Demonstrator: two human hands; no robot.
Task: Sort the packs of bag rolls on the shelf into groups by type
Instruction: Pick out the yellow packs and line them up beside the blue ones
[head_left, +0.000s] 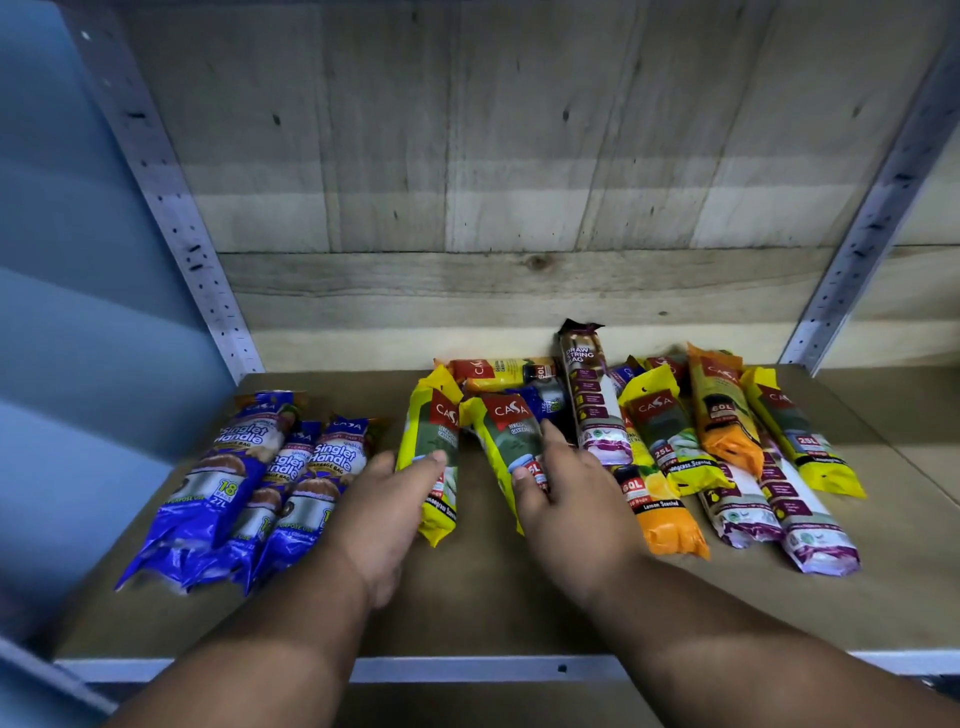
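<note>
Looking down at a brown shelf board (483, 597) with a pale metal front edge, rough wooden planks (519, 156) behind it, perforated metal uprights (171, 208) at both back corners and a blue wall (78, 312) off to the left.

Packs of bag rolls lie all over the board. Far left, well apart from the rest, are three blue packs (244, 483) side by side, reading "Singlet Handle Garbage Bag", one marked "18" and "27L".

The mixed pile (675, 441) on the right is a jumble. I count about four yellow Casa packs, a couple showing "25L" and "Lemongrass Scented". About three orange Casa ones show "60L", one with "Lemon Scented". Roughly three white-and-purple packs, the rear one labelled "Draw String Bag". A blue pack peeks out at the back; some are half buried, so counts are rough.

Left hand (384, 509) has its fingers curled around one yellow pack (428, 457) between the blue group and the pile. Right hand (566, 493) grips a second yellow pack (506, 441) just beside it.
</note>
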